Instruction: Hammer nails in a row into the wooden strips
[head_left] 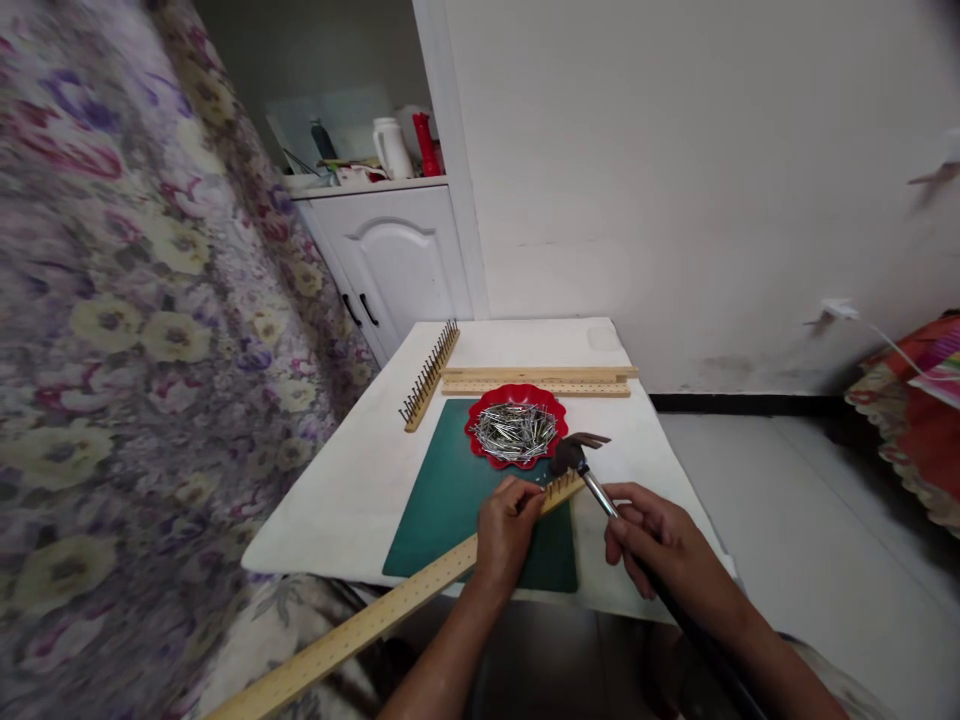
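My right hand (pixel 651 535) is wrapped around a claw hammer (pixel 600 495) with a metal shaft and a dark grip. The hammer's head hangs just over the far end of a long wooden strip (pixel 420 590), where several nails stand upright in a row. My left hand (pixel 508 528) rests on the strip, thumb and fingers pinched on a nail beside that row; the fingers hide most of it. Rows of small holes run along the strip, which slants from the lower left onto a green mat (pixel 435 500). Just beyond my left hand, a red scalloped dish (pixel 480 455) holds many loose nails.
A nail-studded wooden strip (pixel 433 378) lies at the table's left. More wooden strips (pixel 536 388) lie behind the dish on the white table (pixel 337 500). A floral curtain (pixel 187 350) hangs at the left; a white cabinet (pixel 405 250) and a wall stand behind.
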